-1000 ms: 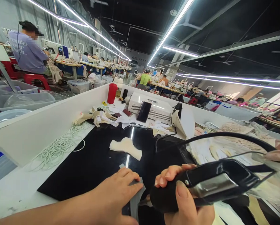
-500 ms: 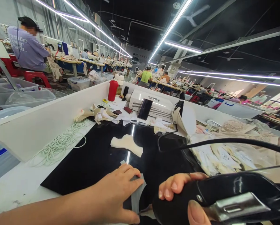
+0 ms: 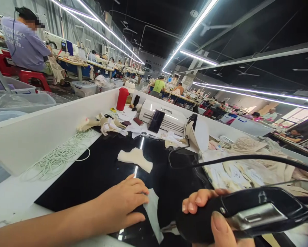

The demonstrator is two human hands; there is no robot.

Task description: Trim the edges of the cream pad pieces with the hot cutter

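Crosswise, the black tool (image 3: 257,204) points left toward the grey strip (image 3: 153,210) running away along the desk (image 3: 92,181); right hand (image 3: 222,230) fingers wrap the tool, left hand (image 3: 120,202) fingers loosely spread at the strip's edge, open surface beyond.

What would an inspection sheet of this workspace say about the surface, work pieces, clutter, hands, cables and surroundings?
Surface: glossy black sheet on a white table, reflecting light.
Work pieces: grey strip; black handheld tool, its tip close to the strip, contact unclear; cream piece lying beyond.
Clutter: tangled pale green cord at left; phone and red bottle at the back; bagged pieces at right.
Hands: left hand spread at the strip's edge; right hand wrapped round the tool.
Cables: black cable crossing the right side.
Surroundings: white panels; seated person in purple; tube lights overhead.
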